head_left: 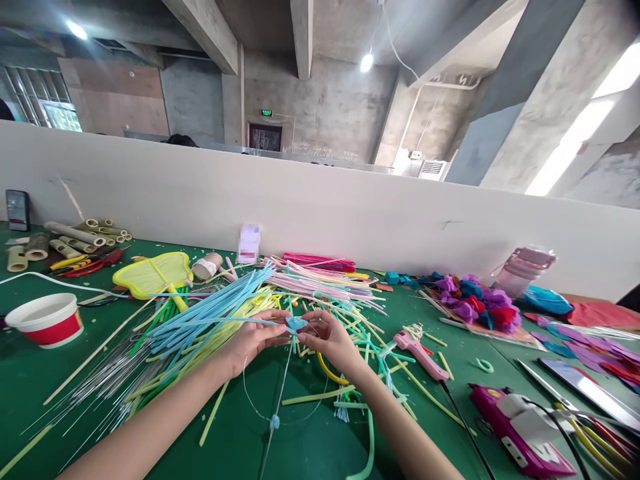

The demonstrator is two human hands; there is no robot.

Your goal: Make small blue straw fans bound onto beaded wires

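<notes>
Over the green table, my left hand (256, 339) and my right hand (327, 339) meet with bent fingers. Between their fingertips is a small light blue piece (296, 323), bent out of what looks like a chenille stem. One straight blue length runs leftward from it across my left hand. Beneath it hangs a thin pale rod or wire (283, 383) carrying a small blue ball (275, 421), with a fine clear loop around it. Bundles of blue stems (215, 307) and yellow-green stems (245, 317) with bare wire ends lie just left of my hands.
A pink glue gun (420, 353) lies right, its black cable trailing forward. Farther right are a purple power strip (525, 433), scissors (545, 383) and a phone (595, 390). A paper cup (46, 320) and yellow butterfly-shaped piece (153, 275) stand left. A white partition (320, 200) bounds the back.
</notes>
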